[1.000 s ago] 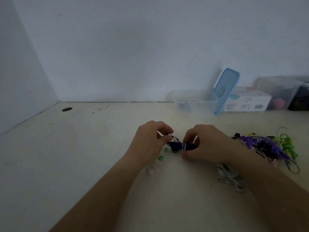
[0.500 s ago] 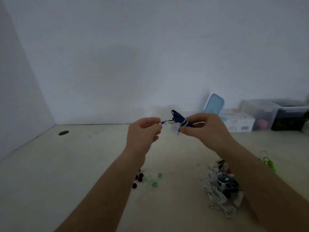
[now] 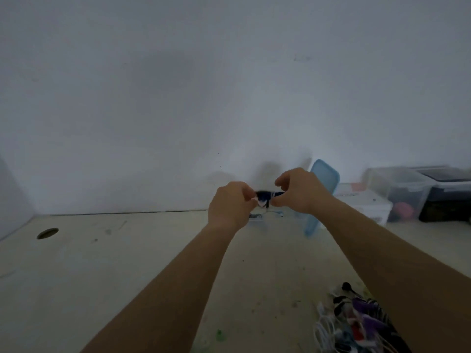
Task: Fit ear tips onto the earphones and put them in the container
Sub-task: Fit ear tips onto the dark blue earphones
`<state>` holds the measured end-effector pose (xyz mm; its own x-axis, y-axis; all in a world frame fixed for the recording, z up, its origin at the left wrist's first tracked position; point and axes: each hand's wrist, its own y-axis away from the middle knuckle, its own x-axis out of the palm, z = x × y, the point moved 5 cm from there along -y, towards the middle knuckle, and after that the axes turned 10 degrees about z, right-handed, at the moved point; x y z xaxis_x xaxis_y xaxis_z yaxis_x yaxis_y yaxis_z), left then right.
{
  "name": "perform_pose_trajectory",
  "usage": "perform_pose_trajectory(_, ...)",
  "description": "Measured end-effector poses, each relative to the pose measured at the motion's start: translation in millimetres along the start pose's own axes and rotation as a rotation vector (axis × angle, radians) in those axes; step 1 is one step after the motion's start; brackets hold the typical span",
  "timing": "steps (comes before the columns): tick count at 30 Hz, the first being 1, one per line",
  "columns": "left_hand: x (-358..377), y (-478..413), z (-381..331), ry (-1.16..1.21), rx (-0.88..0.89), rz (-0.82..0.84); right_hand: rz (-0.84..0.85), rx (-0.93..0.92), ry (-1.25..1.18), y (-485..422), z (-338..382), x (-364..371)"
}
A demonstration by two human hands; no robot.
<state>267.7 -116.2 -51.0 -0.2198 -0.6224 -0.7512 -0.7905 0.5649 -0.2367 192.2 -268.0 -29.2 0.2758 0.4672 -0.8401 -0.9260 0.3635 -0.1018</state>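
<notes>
Centre frame: left hand and right hand, grips clamped on dark blue earphones; best lowered steadily into clear container.

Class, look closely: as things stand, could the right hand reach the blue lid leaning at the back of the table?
Probably yes. The right hand is right beside the blue lid, nothing between them, but its grip holds the dark blue earphones.

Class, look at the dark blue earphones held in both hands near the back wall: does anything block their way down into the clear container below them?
Nothing visible does. Both hands, left and right, hold the earphones above the clear container. Its blue lid leans off to the right, leaving the top open.
</notes>
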Motion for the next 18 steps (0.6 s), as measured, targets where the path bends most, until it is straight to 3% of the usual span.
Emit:
perform_pose_trajectory(8, -6, 40, -1, 0.018, 0.062, -0.014, -0.136, -0.051, -0.032, 39, 0, -10)
perform_pose_trajectory(18, 26, 142, -42, 0.035, 0.133, 0.187, 0.078, -0.063, -0.028, 147, -28, -29)
